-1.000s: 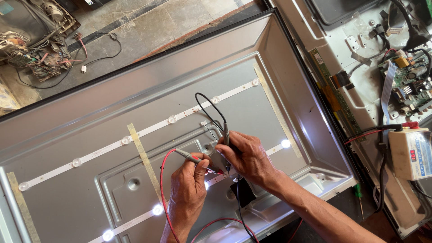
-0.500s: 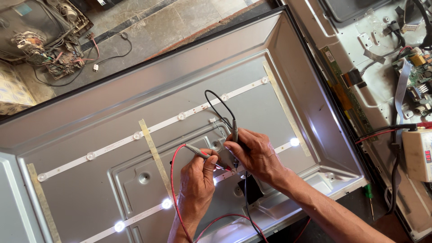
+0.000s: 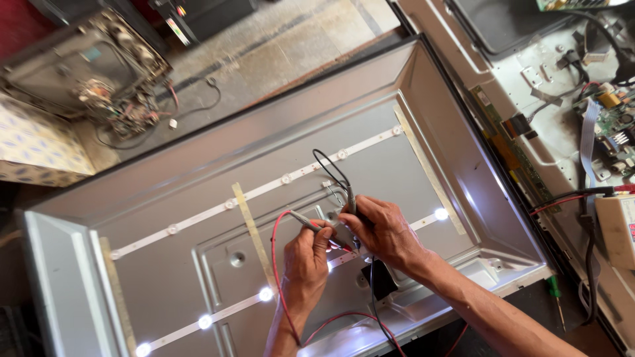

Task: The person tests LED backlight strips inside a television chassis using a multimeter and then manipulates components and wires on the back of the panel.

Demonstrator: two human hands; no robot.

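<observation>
Hands gripping test probes, left hand (image 3: 305,259) red probe (image 3: 305,223), right hand (image 3: 383,231) black probe (image 3: 351,199), over lit LED strip (image 3: 264,295)

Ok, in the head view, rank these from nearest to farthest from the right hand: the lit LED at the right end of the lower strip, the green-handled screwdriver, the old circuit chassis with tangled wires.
From the right hand:
1. Lit white LED, just to its right on the lower strip.
2. Green-handled screwdriver, lower right, outside the panel.
3. Old circuit chassis with tangled wires, far upper left on the floor.
</observation>
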